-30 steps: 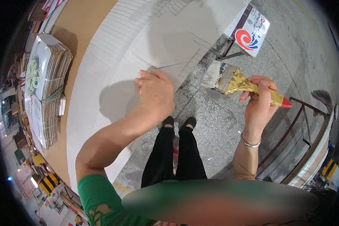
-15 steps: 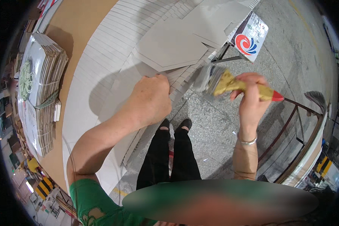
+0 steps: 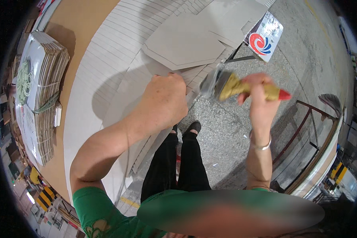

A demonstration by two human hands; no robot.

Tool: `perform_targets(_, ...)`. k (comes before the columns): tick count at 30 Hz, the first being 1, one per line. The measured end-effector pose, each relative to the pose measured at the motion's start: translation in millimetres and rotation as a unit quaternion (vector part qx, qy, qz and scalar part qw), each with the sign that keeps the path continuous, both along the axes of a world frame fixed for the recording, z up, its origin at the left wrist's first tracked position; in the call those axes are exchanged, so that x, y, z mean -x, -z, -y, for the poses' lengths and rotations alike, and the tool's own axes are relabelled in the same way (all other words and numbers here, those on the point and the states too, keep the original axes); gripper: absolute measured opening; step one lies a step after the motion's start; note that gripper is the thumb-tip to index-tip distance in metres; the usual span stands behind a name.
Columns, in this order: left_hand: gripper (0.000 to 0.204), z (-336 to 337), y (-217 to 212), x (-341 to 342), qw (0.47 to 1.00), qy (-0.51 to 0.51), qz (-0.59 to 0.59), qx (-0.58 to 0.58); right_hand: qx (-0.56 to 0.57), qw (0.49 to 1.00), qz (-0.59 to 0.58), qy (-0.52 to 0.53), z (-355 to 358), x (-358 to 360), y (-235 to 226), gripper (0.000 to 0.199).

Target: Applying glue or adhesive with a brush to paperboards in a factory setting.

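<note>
Head view: grey sheets (image 3: 111,51) over my brown tabletop (image 3: 83,18), speckled floor (image 3: 226,131) rightward.
My left hand (image 3: 167,99): curled on the sheets; can't tell if gripping.
My right hand (image 3: 261,99): clamped round the brush (image 3: 230,88).
Brush: nearer the sheets' right edge than a second ago.

Grey sheets (image 3: 182,43): paperboard by the look, matt, smooth-faced. Tied bundle (image 3: 32,115): glossy white face, raw brownish card edges, rough. My bracelet (image 3: 265,146): shiny silvery metal. My sleeve (image 3: 93,202): green cloth, matt. My trousers (image 3: 192,166): black cloth, dull. Floor (image 3: 222,135): speckled, stone-like. Printed panel (image 3: 270,29): white, glossy, catching light. Brush (image 3: 231,87): yellow handle, motion-blurred, finish hard to read.
</note>
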State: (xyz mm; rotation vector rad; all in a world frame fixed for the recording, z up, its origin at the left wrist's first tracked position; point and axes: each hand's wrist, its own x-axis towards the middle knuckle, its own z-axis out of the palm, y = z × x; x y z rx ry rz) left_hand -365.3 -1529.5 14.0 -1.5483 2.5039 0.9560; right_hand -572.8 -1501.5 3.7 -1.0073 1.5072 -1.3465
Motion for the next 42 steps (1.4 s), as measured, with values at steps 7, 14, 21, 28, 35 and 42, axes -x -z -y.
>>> perform_targets(7, 0.019, -2.0, 1.7, 4.7, 1.000, -0.009, -0.014, -0.004, 0.027, 0.997, 0.000, 0.070, 9.0, 8.3, -9.1, 0.008)
perform_targets(14, 0.019, -0.5, -1.3, 1.8, 1.000, -0.012, 0.003, -0.016, 0.026, 0.995, 0.048, -0.081, -47.3, -20.2, -1.6, 0.006)
perform_targets(21, 0.016, 4.2, -6.1, 3.3, 0.998, -0.002, 0.023, -0.051, 0.014, 0.996, 0.001, -0.091, -58.5, -25.8, 8.9, 0.008)
perform_targets(28, 0.019, 4.1, -2.6, 4.3, 0.998, 0.005, 0.040, -0.055, -0.017, 0.998, 0.060, -0.029, -58.8, -33.9, 5.2, 0.002)
perform_targets(35, 0.013, 0.4, 0.2, 7.3, 0.999, -0.003, 0.038, -0.005, -0.029, 0.995, 0.091, -0.019, -67.9, -42.9, 0.6, 0.004)
perform_targets(42, 0.018, -8.3, 0.2, 8.4, 0.997, -0.002, 0.074, 0.025, 0.056, 0.995, 0.073, -0.047, -109.2, -23.2, -10.3, 0.010)
